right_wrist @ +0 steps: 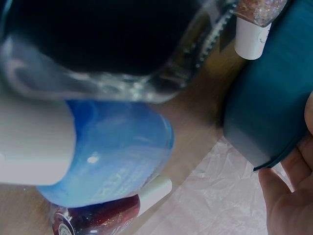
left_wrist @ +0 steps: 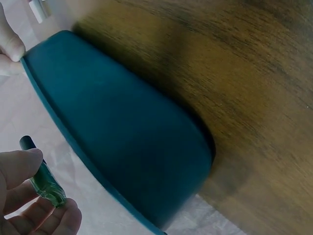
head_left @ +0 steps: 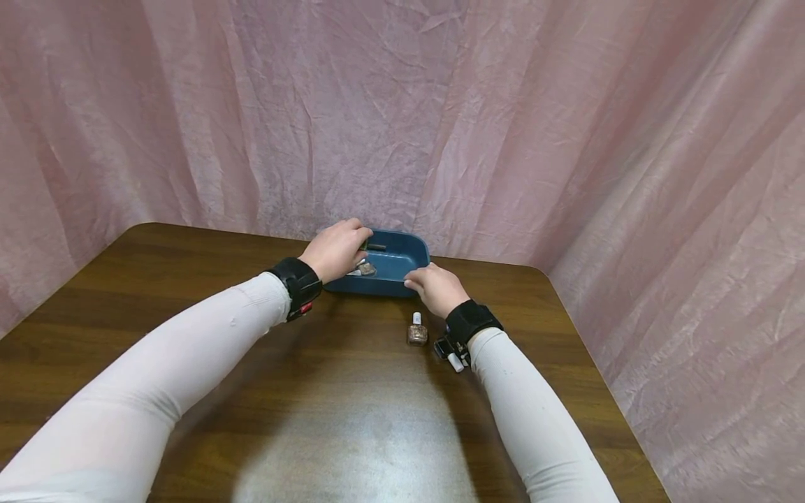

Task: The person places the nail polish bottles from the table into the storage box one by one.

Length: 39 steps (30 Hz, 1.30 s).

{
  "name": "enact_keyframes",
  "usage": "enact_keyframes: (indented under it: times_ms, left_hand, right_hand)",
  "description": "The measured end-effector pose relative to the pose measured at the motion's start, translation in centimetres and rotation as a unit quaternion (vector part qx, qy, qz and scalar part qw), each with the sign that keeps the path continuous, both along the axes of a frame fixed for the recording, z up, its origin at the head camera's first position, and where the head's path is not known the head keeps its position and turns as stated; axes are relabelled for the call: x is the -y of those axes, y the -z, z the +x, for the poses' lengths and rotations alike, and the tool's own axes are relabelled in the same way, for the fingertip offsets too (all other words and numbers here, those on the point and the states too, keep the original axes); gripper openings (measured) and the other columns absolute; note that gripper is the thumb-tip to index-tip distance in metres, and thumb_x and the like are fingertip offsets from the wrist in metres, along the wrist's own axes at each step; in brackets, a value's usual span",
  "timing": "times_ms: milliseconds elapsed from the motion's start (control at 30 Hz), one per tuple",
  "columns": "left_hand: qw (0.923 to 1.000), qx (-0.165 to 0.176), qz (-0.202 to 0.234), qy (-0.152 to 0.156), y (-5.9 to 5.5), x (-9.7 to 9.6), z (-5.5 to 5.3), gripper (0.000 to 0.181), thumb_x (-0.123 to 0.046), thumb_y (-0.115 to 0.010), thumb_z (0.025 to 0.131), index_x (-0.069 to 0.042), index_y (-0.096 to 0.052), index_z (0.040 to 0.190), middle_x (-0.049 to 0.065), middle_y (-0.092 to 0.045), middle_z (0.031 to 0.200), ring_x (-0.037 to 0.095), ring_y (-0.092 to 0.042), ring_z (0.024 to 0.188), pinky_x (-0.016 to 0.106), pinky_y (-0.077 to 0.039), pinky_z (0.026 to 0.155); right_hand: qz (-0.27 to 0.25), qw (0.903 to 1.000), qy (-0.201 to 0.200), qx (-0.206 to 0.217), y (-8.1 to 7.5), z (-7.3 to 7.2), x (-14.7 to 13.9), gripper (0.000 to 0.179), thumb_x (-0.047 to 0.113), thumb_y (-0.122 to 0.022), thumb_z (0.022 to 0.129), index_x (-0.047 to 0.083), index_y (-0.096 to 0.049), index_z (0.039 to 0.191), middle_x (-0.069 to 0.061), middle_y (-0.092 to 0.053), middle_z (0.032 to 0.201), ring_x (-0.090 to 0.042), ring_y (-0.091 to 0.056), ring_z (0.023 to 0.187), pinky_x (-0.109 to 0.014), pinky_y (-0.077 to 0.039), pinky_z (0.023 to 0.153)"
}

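My left hand (head_left: 336, 250) is over the left part of a blue-green plastic bin (head_left: 393, 286). Its thumb and fingers pinch a small green nail polish bottle (left_wrist: 48, 185) with a dark cap. At the bin's near right corner, my right hand (head_left: 439, 289) grips the rim between thumb and fingers. Inside the bin lies a glittery nail polish bottle (head_left: 367, 268), partly covered by the left hand. A slim dark stick-like piece (head_left: 377, 246) shows near the back wall; I cannot tell what it is.
A glitter nail polish bottle (head_left: 417, 334) with a white cap stands before the bin. By my right wrist are a blue nail polish (right_wrist: 117, 152), a dark red nail polish (right_wrist: 105, 215) and a dark bottle (right_wrist: 98, 44). A pink curtain (head_left: 377, 126) hangs behind the wooden table (head_left: 207, 272).
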<state>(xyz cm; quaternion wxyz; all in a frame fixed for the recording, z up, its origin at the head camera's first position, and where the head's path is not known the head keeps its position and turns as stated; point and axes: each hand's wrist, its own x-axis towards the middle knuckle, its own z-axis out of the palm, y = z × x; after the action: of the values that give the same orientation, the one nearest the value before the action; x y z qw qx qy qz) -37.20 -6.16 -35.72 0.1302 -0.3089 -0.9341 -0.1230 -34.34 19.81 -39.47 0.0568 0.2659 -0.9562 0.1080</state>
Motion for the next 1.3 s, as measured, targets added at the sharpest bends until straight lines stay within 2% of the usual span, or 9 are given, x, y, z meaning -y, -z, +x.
enact_keyframes:
  times_ms: [133, 500, 733, 833, 1000, 1300]
  left_hand:
    - [0.9999, 0.012, 0.0, -0.01, 0.2, -0.2, -0.5, 0.043, -0.015, -0.077, 0.106, 0.003, -0.067, 0.144, 0.022, -0.065, 0.137, 0.038, -0.066, 0.124, 0.049, -0.056, 0.103]
    - [0.9997, 0.015, -0.002, -0.017, 0.6, -0.3, -1.8, 0.042, -0.014, -0.076, 0.107, 0.003, -0.067, 0.143, 0.023, -0.065, 0.139, 0.039, -0.066, 0.125, 0.05, -0.055, 0.105]
    - [0.9997, 0.015, -0.009, -0.02, 1.2, -0.5, -2.5, 0.039, -0.015, -0.077, 0.106, 0.002, -0.069, 0.14, 0.022, -0.067, 0.134, 0.038, -0.068, 0.12, 0.05, -0.057, 0.101]
    - [0.9996, 0.015, -0.012, -0.022, 1.5, -0.6, -2.8, 0.038, -0.015, -0.077, 0.106, 0.002, -0.069, 0.139, 0.022, -0.067, 0.132, 0.037, -0.068, 0.118, 0.049, -0.058, 0.099]
    - [0.9991, 0.018, -0.018, -0.033, 2.1, -0.7, -3.3, 0.036, -0.014, -0.077, 0.106, 0.002, -0.07, 0.138, 0.022, -0.067, 0.13, 0.037, -0.069, 0.115, 0.048, -0.058, 0.098]
    - [0.9972, 0.046, -0.03, -0.051, 2.8, -0.5, -3.8, 0.035, -0.014, -0.076, 0.107, 0.002, -0.07, 0.137, 0.023, -0.067, 0.128, 0.037, -0.07, 0.111, 0.049, -0.059, 0.096]
  right_hand:
    - [-0.003, 1.0, 0.0, -0.001, 0.0, 0.0, 0.0, 0.023, 0.02, -0.066, 0.112, 0.008, -0.082, 0.122, -0.008, -0.081, 0.113, -0.027, -0.075, 0.114, -0.047, -0.038, 0.126]
    - [-0.001, 1.0, -0.003, -0.002, 0.1, -0.2, -0.1, 0.023, 0.021, -0.067, 0.112, 0.007, -0.082, 0.122, -0.008, -0.082, 0.114, -0.027, -0.076, 0.115, -0.046, -0.037, 0.127]
    - [-0.001, 1.0, -0.001, 0.001, 0.1, -0.2, -0.1, 0.023, 0.021, -0.067, 0.112, 0.008, -0.082, 0.123, -0.007, -0.082, 0.115, -0.027, -0.076, 0.115, -0.047, -0.038, 0.126]
    - [0.0, 1.0, 0.002, 0.002, 0.2, -0.1, -0.1, 0.024, 0.021, -0.066, 0.112, 0.008, -0.082, 0.123, -0.007, -0.081, 0.115, -0.027, -0.075, 0.115, -0.047, -0.045, 0.121]
    - [0.0, 1.0, 0.006, 0.001, 0.2, 0.0, -0.1, 0.024, 0.022, -0.067, 0.112, 0.008, -0.082, 0.124, -0.007, -0.081, 0.116, -0.028, -0.073, 0.112, -0.047, -0.056, 0.101]
    - [0.001, 0.9999, 0.001, -0.012, 0.0, 0.3, 0.0, 0.025, 0.022, -0.067, 0.112, 0.007, -0.082, 0.124, -0.009, -0.081, 0.118, -0.029, -0.074, 0.117, -0.047, -0.052, 0.112]
